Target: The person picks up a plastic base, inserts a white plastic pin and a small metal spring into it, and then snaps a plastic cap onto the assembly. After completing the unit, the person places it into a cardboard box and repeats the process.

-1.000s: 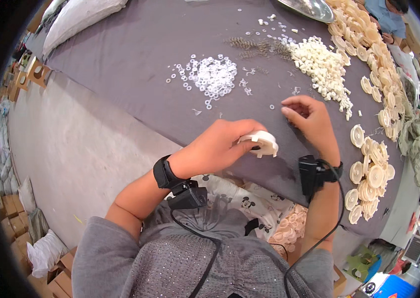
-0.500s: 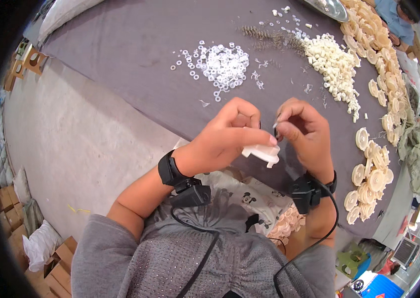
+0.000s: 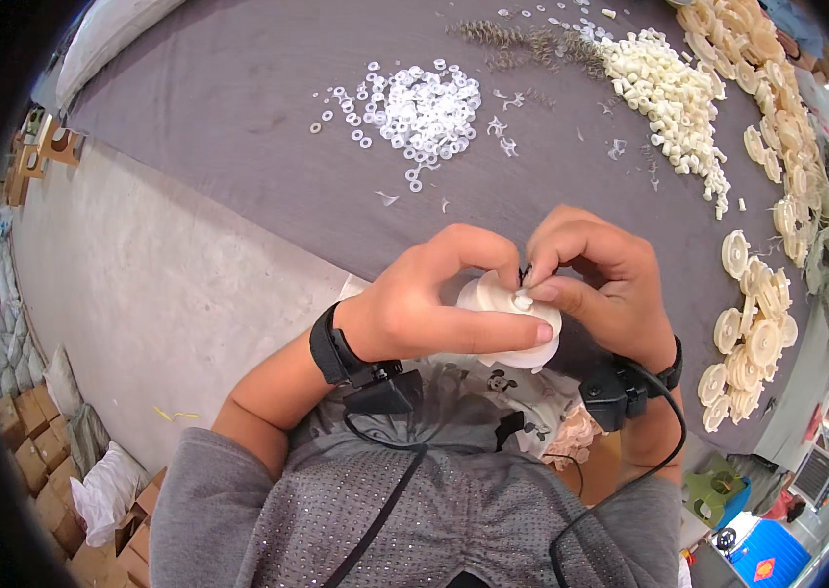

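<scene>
Cream plastic disc (image 3: 496, 296), clasped by the left hand (image 3: 412, 306), thumb across its face; the right hand's (image 3: 612, 284) thumb and forefinger close together at its white knob (image 3: 524, 303), but I cannot tell what they pinch. From the disc, white rings (image 3: 431, 111) lie at eleven o'clock, cream caps (image 3: 664, 98) at one, more discs (image 3: 750, 333) at three, all on grey cloth (image 3: 267, 127).

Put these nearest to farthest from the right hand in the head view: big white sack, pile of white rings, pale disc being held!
1. Pale disc: held in the left hand, right beside the right hand.
2. Pile of white rings: up and to the left.
3. Big white sack: top left edge.
</scene>
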Action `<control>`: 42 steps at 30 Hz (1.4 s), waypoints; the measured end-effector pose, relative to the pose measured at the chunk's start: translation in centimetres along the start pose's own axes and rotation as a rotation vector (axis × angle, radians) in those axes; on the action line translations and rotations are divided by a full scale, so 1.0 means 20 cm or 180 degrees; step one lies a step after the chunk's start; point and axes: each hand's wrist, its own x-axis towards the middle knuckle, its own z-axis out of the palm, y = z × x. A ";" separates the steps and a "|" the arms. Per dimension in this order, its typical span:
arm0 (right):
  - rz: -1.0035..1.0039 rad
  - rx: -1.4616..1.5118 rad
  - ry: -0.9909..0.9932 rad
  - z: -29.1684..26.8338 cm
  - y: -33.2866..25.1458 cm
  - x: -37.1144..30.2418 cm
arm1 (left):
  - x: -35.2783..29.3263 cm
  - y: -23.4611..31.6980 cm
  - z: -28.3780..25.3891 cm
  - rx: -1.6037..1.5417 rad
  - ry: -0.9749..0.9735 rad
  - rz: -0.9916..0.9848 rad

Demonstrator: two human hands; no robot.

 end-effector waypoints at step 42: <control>0.2073 -0.2714 0.3804 -0.84 -0.20 -0.71 | 0.08 -0.04 -0.04 0.0892 0.0317 0.0592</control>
